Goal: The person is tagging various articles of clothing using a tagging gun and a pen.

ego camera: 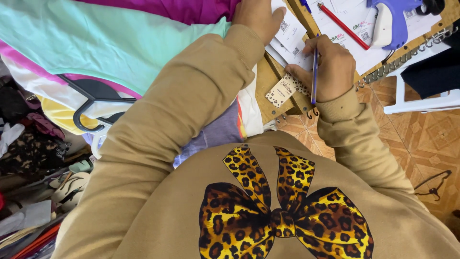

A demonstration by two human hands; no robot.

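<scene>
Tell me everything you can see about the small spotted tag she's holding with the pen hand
The small spotted tag is a flat rectangular card, cream coloured with dark animal-print spots along its edges and cursive lettering across the middle. It looks like stiff paper or cardboard. It lies tilted diagonally on the wooden board, near its edge. The thumb of the right hand pins its upper end, and that same hand grips a blue pen upright just beside it. The left hand rests farther up, on white paper sheets, not on the tag.

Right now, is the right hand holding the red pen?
No, the right hand holds a blue pen over a spotted tag; the red pen lies untouched on the papers.
</scene>
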